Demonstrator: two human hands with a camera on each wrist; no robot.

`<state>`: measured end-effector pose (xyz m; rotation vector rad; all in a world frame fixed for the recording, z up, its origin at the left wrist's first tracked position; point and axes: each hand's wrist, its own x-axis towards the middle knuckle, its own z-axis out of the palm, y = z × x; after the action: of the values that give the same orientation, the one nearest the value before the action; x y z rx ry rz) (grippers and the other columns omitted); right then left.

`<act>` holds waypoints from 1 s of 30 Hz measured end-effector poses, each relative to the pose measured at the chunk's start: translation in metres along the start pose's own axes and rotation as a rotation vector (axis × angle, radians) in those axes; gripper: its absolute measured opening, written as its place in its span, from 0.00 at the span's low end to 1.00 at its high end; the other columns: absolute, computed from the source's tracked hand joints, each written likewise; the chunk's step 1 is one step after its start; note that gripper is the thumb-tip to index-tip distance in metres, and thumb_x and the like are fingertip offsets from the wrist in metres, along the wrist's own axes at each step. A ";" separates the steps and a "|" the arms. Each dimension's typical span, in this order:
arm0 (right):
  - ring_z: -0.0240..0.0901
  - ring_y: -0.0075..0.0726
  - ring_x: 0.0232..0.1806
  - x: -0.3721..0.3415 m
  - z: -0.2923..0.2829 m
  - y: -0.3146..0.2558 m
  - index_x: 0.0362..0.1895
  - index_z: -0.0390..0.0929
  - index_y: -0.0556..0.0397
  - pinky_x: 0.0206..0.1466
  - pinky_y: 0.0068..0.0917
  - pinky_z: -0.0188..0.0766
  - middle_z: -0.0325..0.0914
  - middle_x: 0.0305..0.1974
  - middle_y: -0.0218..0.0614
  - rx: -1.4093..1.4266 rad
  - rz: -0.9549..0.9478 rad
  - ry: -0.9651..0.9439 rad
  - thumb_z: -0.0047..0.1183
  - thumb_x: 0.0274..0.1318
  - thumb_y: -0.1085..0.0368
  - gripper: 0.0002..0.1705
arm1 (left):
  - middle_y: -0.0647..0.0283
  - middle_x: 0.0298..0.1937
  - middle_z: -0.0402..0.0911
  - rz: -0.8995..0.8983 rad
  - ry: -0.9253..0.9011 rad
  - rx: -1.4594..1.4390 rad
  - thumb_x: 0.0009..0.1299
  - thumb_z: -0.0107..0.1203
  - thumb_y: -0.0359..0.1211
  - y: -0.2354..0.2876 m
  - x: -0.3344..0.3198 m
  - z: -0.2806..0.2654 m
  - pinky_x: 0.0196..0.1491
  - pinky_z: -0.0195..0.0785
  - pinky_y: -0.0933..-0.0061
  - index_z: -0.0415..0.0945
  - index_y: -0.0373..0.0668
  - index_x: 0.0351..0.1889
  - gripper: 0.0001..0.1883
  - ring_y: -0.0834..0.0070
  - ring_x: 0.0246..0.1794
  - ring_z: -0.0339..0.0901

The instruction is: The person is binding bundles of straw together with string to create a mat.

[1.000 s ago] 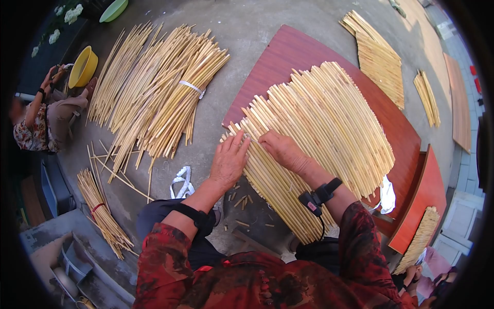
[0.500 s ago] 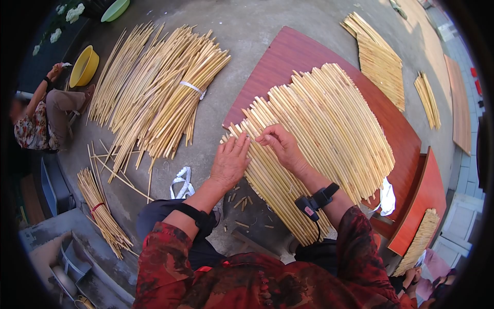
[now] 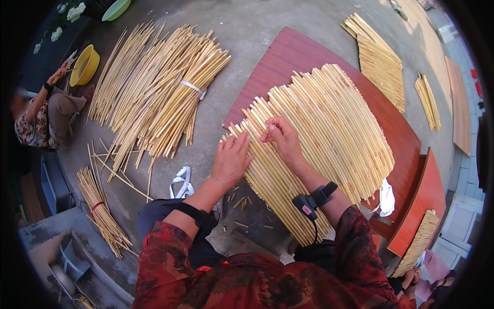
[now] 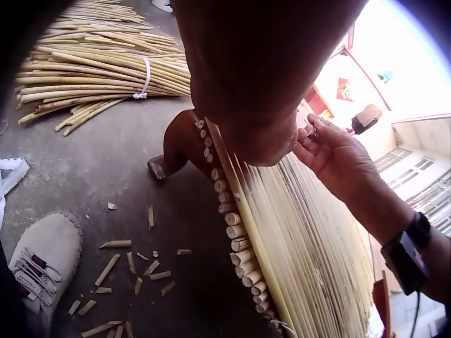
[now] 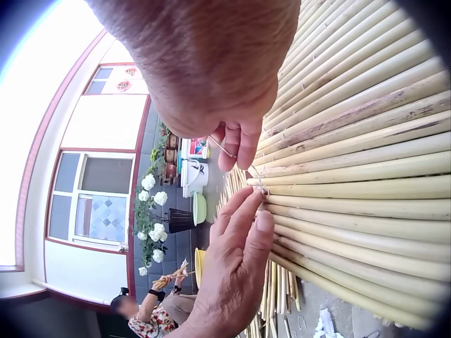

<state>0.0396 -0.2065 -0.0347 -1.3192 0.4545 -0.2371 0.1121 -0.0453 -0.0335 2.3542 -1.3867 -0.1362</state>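
A mat of pale reed stalks [image 3: 319,134], bound side by side, lies across a red-brown table [image 3: 288,56]. My left hand [image 3: 230,160] rests at its left edge, fingers fairly straight, with fingertips pressing the stalks beside a white thread [image 5: 259,179]. Just to the right and above the stalks, my right hand [image 3: 285,141] pinches a thin, shiny needle [image 5: 223,146]. The fingertips of both hands are close together around the thread. In the left wrist view, my right hand [image 4: 338,156] shows past the mat, while my left fingers are hidden.
Large reed bundles [image 3: 159,87] lie on the ground at upper left, a smaller tied bundle [image 3: 103,213] below. Cut reed bits [image 4: 106,267] are scattered near my shoe [image 4: 46,264]. Another person [image 3: 43,110] sits at far left by a yellow basin [image 3: 85,67].
My right hand has lifted from the stalks and turned, its fingers now raised beside the left fingertips. My left hand stays nearly in place. The seated person's arms have shifted.
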 end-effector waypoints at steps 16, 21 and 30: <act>0.68 0.21 0.28 0.008 0.009 0.016 0.38 0.68 0.59 0.35 0.19 0.70 0.69 0.27 0.32 -0.114 0.000 0.034 0.40 0.58 0.71 0.06 | 0.64 0.31 0.70 0.023 -0.078 -0.023 0.57 0.48 0.30 -0.012 0.039 -0.005 0.35 0.64 0.67 0.72 0.47 0.32 0.05 0.66 0.36 0.71; 0.69 0.20 0.29 0.008 0.007 0.017 0.39 0.68 0.59 0.35 0.19 0.69 0.70 0.28 0.31 -0.168 -0.012 -0.001 0.41 0.58 0.71 0.06 | 0.63 0.32 0.70 0.054 -0.074 -0.039 0.57 0.47 0.29 -0.014 0.040 0.001 0.35 0.63 0.64 0.70 0.45 0.30 0.04 0.64 0.35 0.71; 0.69 0.21 0.27 0.007 0.006 0.014 0.38 0.69 0.59 0.33 0.19 0.69 0.70 0.26 0.32 -0.160 -0.010 0.050 0.41 0.57 0.71 0.06 | 0.54 0.32 0.68 -0.186 0.009 -0.145 0.53 0.47 0.23 -0.009 0.038 0.003 0.37 0.65 0.59 0.67 0.35 0.27 0.04 0.55 0.34 0.70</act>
<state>0.0473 -0.2009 -0.0487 -1.4742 0.5179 -0.2466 0.1375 -0.0746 -0.0352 2.3543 -1.1120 -0.2687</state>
